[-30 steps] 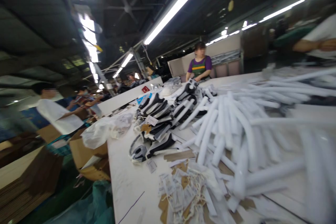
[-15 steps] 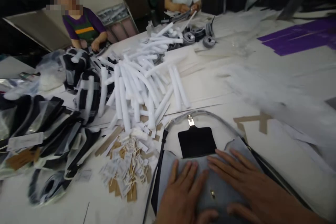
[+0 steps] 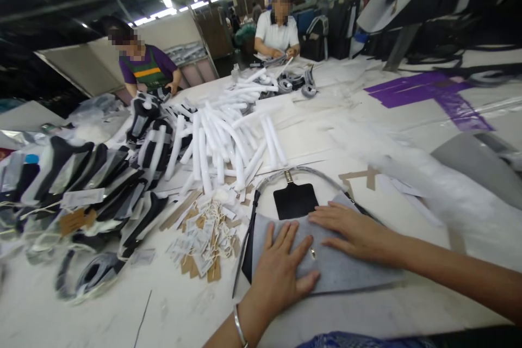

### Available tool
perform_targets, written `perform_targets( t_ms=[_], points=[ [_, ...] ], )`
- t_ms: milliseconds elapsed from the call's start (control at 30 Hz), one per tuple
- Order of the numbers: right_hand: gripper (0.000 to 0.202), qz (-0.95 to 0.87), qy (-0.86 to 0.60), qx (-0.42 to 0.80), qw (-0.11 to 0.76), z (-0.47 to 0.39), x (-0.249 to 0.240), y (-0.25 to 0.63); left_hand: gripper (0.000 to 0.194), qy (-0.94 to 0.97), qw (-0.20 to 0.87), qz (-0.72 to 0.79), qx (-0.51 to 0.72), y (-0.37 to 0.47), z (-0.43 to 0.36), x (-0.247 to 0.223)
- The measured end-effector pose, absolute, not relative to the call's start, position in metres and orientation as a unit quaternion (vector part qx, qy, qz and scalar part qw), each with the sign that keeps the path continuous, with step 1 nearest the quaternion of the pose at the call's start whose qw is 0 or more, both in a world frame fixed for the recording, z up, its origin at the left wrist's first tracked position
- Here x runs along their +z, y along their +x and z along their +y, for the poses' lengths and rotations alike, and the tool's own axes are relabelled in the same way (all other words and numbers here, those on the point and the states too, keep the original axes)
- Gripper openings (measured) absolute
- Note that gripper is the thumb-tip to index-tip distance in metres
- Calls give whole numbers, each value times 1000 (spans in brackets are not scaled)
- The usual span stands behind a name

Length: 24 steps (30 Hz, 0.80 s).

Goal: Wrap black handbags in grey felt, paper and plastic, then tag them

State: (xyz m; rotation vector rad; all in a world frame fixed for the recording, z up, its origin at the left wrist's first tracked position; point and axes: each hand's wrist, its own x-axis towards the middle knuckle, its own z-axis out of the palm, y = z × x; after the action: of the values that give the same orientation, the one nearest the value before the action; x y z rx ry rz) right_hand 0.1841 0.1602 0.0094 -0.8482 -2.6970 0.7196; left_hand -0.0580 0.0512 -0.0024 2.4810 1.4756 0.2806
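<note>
A handbag (image 3: 342, 274) lies on the table in front of me, covered on its upper face by a grey sheet with a small metal clasp showing through. Flat on the left part of that sheet rests my left hand (image 3: 281, 263), its fingers spread. My right hand (image 3: 350, 231) presses on the upper right part, fingers stretched out. A black flap (image 3: 296, 201) with a metal clip extends beyond the bag's far edge. The wrapped strap (image 3: 302, 169) arches around the flap. Neither hand grips anything.
Several white foam rolls (image 3: 222, 141) are heaped beyond the bag. String tags (image 3: 206, 239) lie to its left, near wrapped black-and-grey pieces (image 3: 101, 190). Plastic film (image 3: 440, 168) and purple sheets (image 3: 408, 89) are at right. Two co-workers (image 3: 150, 68) (image 3: 277, 32) sit across the table.
The camera view has tilted up, showing more of the room and both forearms. My hands stay flat on the grey sheet; the right hand's fingers are closer together.
</note>
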Motion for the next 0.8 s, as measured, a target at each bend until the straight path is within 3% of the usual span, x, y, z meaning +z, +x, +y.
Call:
perform_targets(
  t_ms=[133, 300, 533, 800],
  points=[
    [41, -862, -418, 240, 157, 205, 20, 143, 65, 849, 112, 505, 111, -57, 49, -3],
    [35, -845, -430, 282, 147, 243, 21, 108, 65, 851, 88, 501, 130, -58, 47, -5],
    [34, -862, -331, 342, 177, 174, 40, 149, 62, 845, 86, 502, 160, -56, 46, -4],
    [38, -917, -254, 262, 159, 133, -7, 180, 57, 842, 33, 486, 233, -56, 40, -10]
  ],
)
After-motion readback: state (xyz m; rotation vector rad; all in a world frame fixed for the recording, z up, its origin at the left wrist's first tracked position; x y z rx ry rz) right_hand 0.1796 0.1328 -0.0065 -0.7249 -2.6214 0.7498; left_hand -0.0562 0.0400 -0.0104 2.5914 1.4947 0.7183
